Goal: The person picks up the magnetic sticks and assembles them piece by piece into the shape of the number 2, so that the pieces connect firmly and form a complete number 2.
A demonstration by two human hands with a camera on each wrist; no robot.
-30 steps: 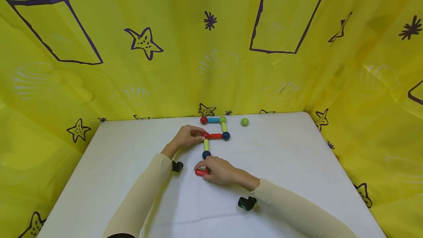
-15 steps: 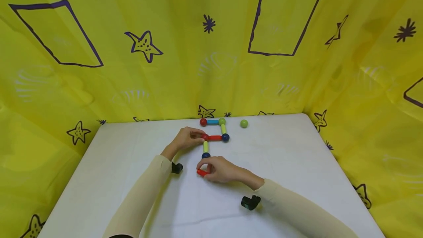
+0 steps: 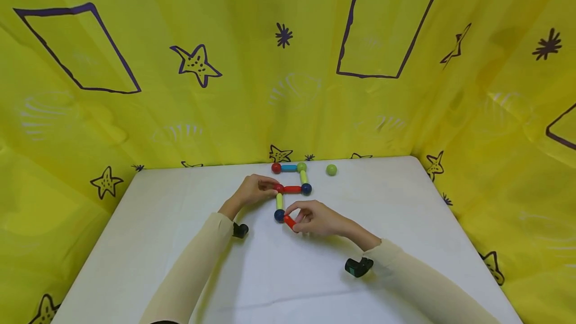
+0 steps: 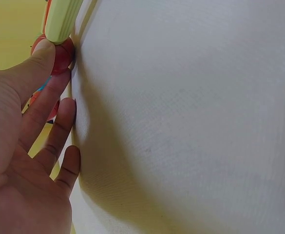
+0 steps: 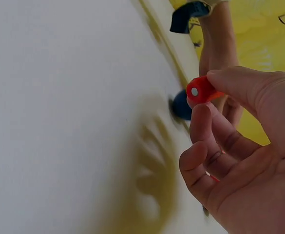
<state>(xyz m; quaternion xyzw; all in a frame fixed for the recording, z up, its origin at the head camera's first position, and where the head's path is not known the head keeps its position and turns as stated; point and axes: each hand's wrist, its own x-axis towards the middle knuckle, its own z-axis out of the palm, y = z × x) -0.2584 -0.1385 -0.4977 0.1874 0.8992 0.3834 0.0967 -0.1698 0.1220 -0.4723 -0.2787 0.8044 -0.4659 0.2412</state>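
My left hand (image 3: 254, 190) pinches a red ball (image 4: 64, 56) between thumb and fingers, at a corner of a zigzag of balls and magnetic rods on the white table. From that ball a pale green rod (image 3: 280, 201) runs toward me to a dark blue ball (image 3: 279, 215). In my right hand (image 3: 321, 218) a short red magnetic rod (image 3: 290, 222) is pinched by thumb and fingertips. The rod is tilted, its far end right at the blue ball. A silvery dot shows on the rod's near end (image 5: 195, 91) in the right wrist view.
The zigzag continues with a red rod (image 3: 292, 190), a blue ball (image 3: 306, 189), a green rod (image 3: 303, 177), a green ball (image 3: 302, 167), a light blue rod (image 3: 289, 168) and a red ball (image 3: 276, 168). A loose green ball (image 3: 331, 169) lies right. Yellow curtain (image 3: 243, 114) surrounds the table.
My right hand has moved right and away from me, bringing the red rod from nearer the front to the blue ball's right side and turning it. My left hand stays at the red ball.
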